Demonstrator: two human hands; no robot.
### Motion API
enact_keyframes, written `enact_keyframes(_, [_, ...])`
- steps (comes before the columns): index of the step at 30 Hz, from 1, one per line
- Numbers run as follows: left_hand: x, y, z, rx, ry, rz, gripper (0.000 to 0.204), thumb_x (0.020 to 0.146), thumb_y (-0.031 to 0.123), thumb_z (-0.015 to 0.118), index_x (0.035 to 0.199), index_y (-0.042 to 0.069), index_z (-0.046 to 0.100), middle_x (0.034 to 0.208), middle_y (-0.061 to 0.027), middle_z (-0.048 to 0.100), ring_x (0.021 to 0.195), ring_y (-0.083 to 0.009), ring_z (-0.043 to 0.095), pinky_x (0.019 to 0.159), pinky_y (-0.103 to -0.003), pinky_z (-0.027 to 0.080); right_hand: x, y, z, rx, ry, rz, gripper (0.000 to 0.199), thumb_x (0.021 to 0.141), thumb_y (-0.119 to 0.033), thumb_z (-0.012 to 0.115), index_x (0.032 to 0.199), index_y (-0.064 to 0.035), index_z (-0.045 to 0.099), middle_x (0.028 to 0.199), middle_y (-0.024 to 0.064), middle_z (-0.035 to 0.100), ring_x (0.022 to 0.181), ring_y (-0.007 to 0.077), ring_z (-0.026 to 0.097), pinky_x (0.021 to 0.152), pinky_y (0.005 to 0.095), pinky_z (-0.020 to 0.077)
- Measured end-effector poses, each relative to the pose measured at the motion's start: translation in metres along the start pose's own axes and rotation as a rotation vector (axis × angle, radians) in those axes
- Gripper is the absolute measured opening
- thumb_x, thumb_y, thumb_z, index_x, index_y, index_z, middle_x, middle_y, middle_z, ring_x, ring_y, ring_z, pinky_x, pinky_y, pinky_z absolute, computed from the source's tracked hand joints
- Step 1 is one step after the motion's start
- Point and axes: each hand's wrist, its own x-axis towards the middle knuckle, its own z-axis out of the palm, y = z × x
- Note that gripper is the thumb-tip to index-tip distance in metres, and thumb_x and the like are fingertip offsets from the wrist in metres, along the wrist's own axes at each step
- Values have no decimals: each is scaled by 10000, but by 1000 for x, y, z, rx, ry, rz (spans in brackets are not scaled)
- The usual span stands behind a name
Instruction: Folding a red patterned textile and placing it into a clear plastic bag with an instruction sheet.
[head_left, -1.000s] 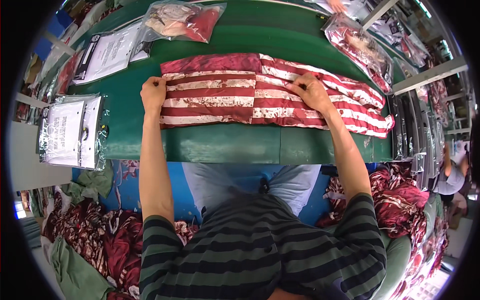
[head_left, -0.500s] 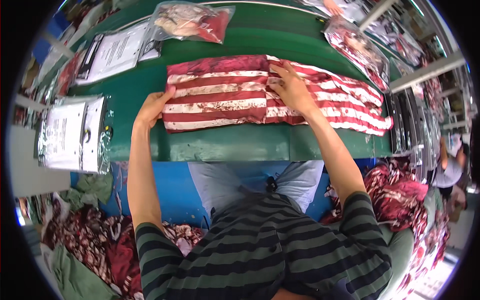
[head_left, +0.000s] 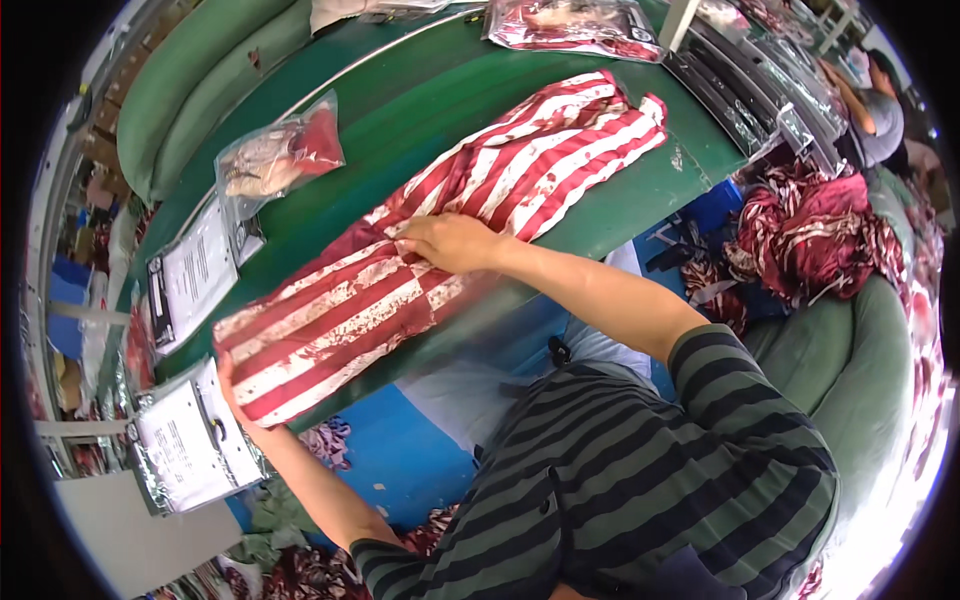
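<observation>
Plainly, the right hand (head_left: 452, 242) lies over the middle of a striped cloth (head_left: 390, 285), fingers bent close together; whether they pinch a fold, I cannot tell. The left hand (head_left: 240, 405) curves around the cloth's left end, its grip unclear too. Red and white stripes run along the piece, brown-speckled and flat toward the left, wrinkled toward the far right end. It lies slantwise on a green table (head_left: 600, 225).

Just beside the left hand sit packets with white sheets (head_left: 190, 440). Beyond the cloth lies a clear bag (head_left: 278, 160); dark packets (head_left: 725, 95) stand at the table's right end, near a red fabric heap (head_left: 820, 235).

The right hand covers part of the cloth, and the upper frame cuts off another bag (head_left: 570, 25).
</observation>
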Motion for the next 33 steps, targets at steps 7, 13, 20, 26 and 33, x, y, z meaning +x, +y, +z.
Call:
enact_keyframes(7, [63,98,226,689,-287,295,320,956,249,562,1173,40,670,1071,-88,689,909,-168,620,824,-280,501,-10,16,25,215,145,44,324,1036,-281,482,1211,-64,646,1227,94,679,995,334,671,903,437,517])
enact_keyframes(13, [66,6,491,630,-638,-197,190,913,123,667,1055,-4,670,963,-121,701,767,-183,653,664,-284,537,-9,18,29,495,303,33,350,1006,-206,513,1313,-50,576,1314,105,612,1096,289,613,965,379,474])
enact_keyframes(20, [59,-186,582,698,-509,-362,187,937,59,556,1055,-71,620,923,-194,695,708,-245,694,590,-302,573,-6,36,30,874,429,91,471,972,-119,549,1432,-34,496,1416,118,535,1215,236,545,1037,311,425])
enact_keyframes(26, [86,-249,587,776,-420,-391,272,987,169,535,1087,-74,608,922,-213,703,705,-236,696,571,-328,560,-15,25,-8,1115,401,130,458,961,-116,569,1404,-23,499,1367,117,545,1160,218,548,997,309,439])
enact_keyframes(33, [71,-248,580,804,-410,-419,499,969,388,663,1155,-73,616,1020,-208,701,856,-233,694,733,-318,572,-46,8,-48,1342,324,213,400,951,-131,593,1326,-8,526,1257,112,581,1034,199,571,908,321,477])
